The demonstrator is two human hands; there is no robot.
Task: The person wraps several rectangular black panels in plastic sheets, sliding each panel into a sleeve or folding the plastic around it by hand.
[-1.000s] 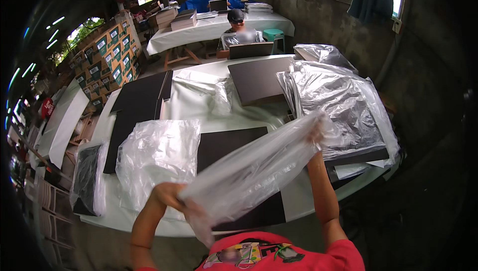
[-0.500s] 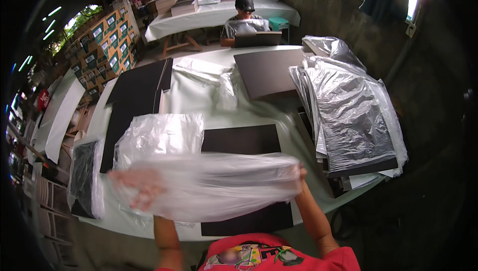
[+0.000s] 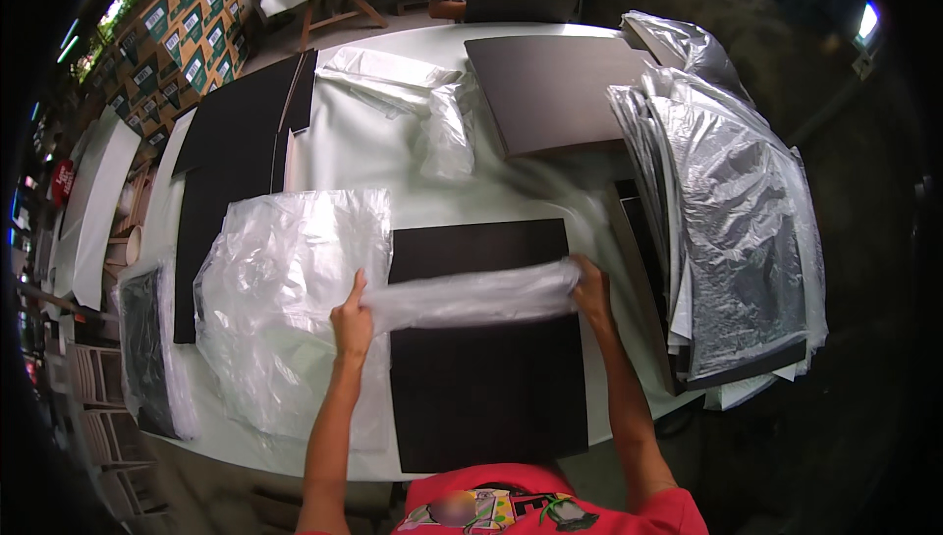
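Several bags (image 3: 737,211) hold boards (image 3: 745,367) — fingers (image 3: 351,319) grip plastic (image 3: 467,297).

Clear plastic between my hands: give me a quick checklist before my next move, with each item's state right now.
1. Left hand gripping one end of the clear plastic: ok.
2. Right hand gripping the other end: ok.
3. Clear plastic spread wide: not ok; it is drawn into a narrow, gathered band.
4. Black board lying beneath the band, on the white-covered table: ok.
5. Plastic-covered stack on the right standing apart from that board: ok; a strip of white cover shows between them.
6. Clear plastic touching the board: cannot tell; the band is blurred.
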